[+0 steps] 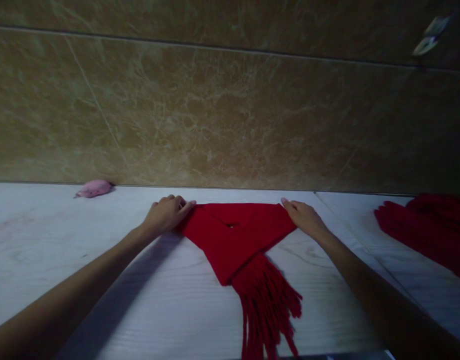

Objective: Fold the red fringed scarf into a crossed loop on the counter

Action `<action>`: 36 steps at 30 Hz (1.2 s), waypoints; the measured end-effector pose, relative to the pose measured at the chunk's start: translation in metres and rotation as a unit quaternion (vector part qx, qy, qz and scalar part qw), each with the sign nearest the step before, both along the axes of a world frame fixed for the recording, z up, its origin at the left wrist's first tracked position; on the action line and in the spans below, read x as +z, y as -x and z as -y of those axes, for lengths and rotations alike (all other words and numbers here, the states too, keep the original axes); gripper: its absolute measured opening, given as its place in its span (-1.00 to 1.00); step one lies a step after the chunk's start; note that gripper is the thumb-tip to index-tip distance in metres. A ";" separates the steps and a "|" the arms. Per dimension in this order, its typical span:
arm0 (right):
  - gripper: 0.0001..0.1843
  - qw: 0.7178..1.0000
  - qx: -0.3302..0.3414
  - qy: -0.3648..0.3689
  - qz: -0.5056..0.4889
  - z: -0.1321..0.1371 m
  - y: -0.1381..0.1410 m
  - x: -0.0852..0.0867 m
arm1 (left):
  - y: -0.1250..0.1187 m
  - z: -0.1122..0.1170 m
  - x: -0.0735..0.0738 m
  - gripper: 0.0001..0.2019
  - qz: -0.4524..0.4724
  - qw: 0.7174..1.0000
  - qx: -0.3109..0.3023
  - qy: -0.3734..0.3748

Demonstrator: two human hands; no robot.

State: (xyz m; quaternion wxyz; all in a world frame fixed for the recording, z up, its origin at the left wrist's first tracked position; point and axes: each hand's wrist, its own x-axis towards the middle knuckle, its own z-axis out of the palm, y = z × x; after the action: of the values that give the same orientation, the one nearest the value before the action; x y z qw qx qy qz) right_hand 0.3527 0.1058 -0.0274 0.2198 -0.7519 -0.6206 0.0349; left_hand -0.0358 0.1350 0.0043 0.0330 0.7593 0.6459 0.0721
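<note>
A red fringed scarf [233,250] lies folded into a rough triangle on the pale surface, its straight edge toward the wall. Its tassels spread toward me at the lower right of the fold. At the far left corner, my left hand [168,214] is closed on the cloth with the thumb along the edge. My right hand [304,216] grips the opposite corner, thumb on top. The undersides of both corners and some of the fingers are hidden. A small gap shows between the layers near the scarf's middle.
A small pink soft-looking object [95,188] sits against the brown marbled wall [222,115] at the left. More dark red fabric [425,230] lies at the right. The white wood-grained surface [158,300] has a seam at the right. A wall fixture [430,37] is at upper right.
</note>
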 end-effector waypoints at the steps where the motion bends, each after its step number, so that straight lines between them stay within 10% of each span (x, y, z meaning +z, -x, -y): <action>1: -0.42 1.000 0.006 0.014 -0.005 0.002 0.001 0.001 | 0.002 -0.002 0.000 -0.40 0.006 1.000 -0.005 0.022; 7: -0.65 0.999 0.014 -0.033 0.014 0.001 0.010 0.002 | -0.025 0.006 0.007 -0.64 0.031 0.996 -0.029 -0.084; 11: -0.54 0.973 0.203 -0.105 0.011 -0.013 0.028 0.010 | -0.078 0.041 0.012 -0.72 0.067 0.966 -0.233 -0.093; 15: -0.41 0.920 0.391 0.033 0.016 -0.026 0.059 0.014 | -0.109 0.070 -0.001 -0.61 0.091 0.905 -0.414 -0.026; 25: -0.34 0.908 0.401 0.106 0.060 -0.031 0.070 0.004 | -0.107 0.093 -0.002 -0.45 0.080 0.865 -0.489 0.078; 28: -0.36 0.923 0.370 0.088 0.052 -0.034 0.071 0.011 | -0.084 0.065 0.012 -0.55 0.076 0.920 -0.384 -0.012; 32: -0.40 0.970 0.240 0.005 0.043 -0.036 0.075 0.019 | -0.039 0.017 0.020 -0.46 0.008 0.995 0.019 -0.098; 36: -0.42 0.986 0.144 0.033 0.074 -0.031 0.084 0.013 | -0.024 -0.004 0.009 -0.40 -0.025 0.997 0.073 0.011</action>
State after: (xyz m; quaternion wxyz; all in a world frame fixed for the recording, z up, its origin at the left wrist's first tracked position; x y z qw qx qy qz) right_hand 0.2691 0.1363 -0.0141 0.1411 -0.6621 -0.7354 0.0308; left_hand -0.0123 0.1386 0.0130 0.0204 0.7111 0.7011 0.0483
